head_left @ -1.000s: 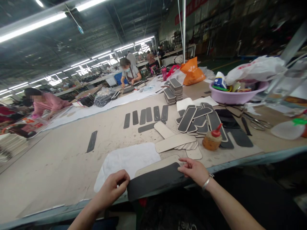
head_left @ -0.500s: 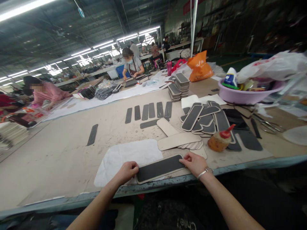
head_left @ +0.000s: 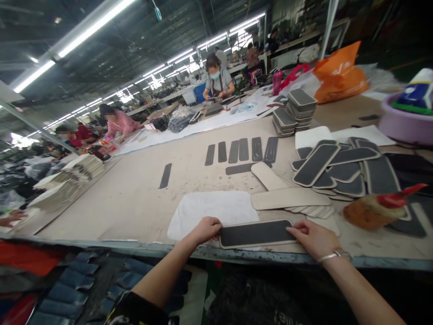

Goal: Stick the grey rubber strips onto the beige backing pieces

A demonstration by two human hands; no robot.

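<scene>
A long dark panel with a pale border (head_left: 256, 234) lies at the table's front edge, partly over a white sheet (head_left: 213, 210). My left hand (head_left: 208, 229) pinches its left end, and my right hand (head_left: 309, 234), with a bracelet at the wrist, grips the right end. Beyond my right hand rest pale rounded strips (head_left: 291, 198), fanned over one another. Behind them is a loose pile of dark pale-edged panels (head_left: 316, 164). A glue bottle with a red nozzle (head_left: 372, 212) stands to the right.
Several small dark strips (head_left: 243, 150) lie mid-table, and one dark strip (head_left: 165, 176) sits apart to the left. Stacked panels (head_left: 301, 108), an orange bag (head_left: 338, 74) and a purple basin (head_left: 402, 122) stand at the back right. A co-worker (head_left: 218, 81) works across the table.
The view has swung left, so the scene sits farther right, and a stack at the far left shows more. Both hands still hold the panel's ends.
</scene>
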